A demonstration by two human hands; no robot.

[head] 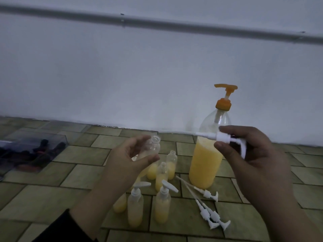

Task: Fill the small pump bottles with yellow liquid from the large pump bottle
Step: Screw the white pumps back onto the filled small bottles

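- Gripping an uncapped small pump bottle (150, 148), the left hand (130, 159) wraps its body between thumb and fingers and tilts the open neck up and to the right, probably so it can take liquid or a pump next.
- Pinched in the right hand (251, 154) is a white pump head (222, 137), thumb and fingers closed on its collar; its dip tube points left toward the bottle's mouth, which suggests it is coming off or going in.
- Whether the held bottle contains any liquid is hard to tell; the palm covers its lower part.
- Just behind the hands stands the large pump bottle (206, 161), orange pump on, roughly half full of yellow liquid.
- On the tiled floor (52, 198) below, several small bottles hold yellow liquid: two wear pumps, others stand open, some hidden by the left wrist.
- Loose white pumps (208, 213) lie right of them, presumably waiting.
- At far left a clear box (35, 151) holds dark, unreadable items.
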